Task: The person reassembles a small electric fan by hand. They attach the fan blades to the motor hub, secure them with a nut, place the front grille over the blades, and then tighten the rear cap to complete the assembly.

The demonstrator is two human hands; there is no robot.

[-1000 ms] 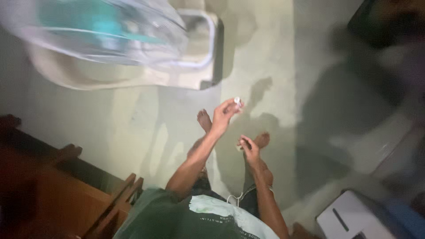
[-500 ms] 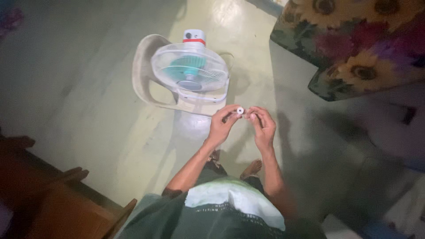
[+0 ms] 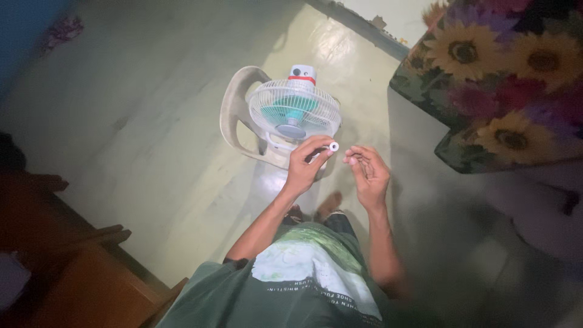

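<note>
My left hand (image 3: 306,164) is raised in front of me, fingers closed around a small dark tool whose white round tip (image 3: 333,146) pokes out past my thumb. My right hand (image 3: 368,172) is a little to its right, palm turned up, with fingertips pinched together near the white tip; whether something tiny sits between them I cannot tell. Beyond both hands a small white fan (image 3: 294,109) with teal blades and a red-banded top stands on a pale plastic chair (image 3: 238,121).
A pale green floor (image 3: 152,140) spreads left and ahead. A sunflower-patterned cloth (image 3: 504,91) covers furniture at the right. Dark wooden furniture (image 3: 67,267) stands at the lower left. My bare foot (image 3: 331,203) shows below the hands.
The view swung up from my feet to the fan on the chair. My hands came together at the white-tipped tool, then the right hand drew slightly away to the right.
</note>
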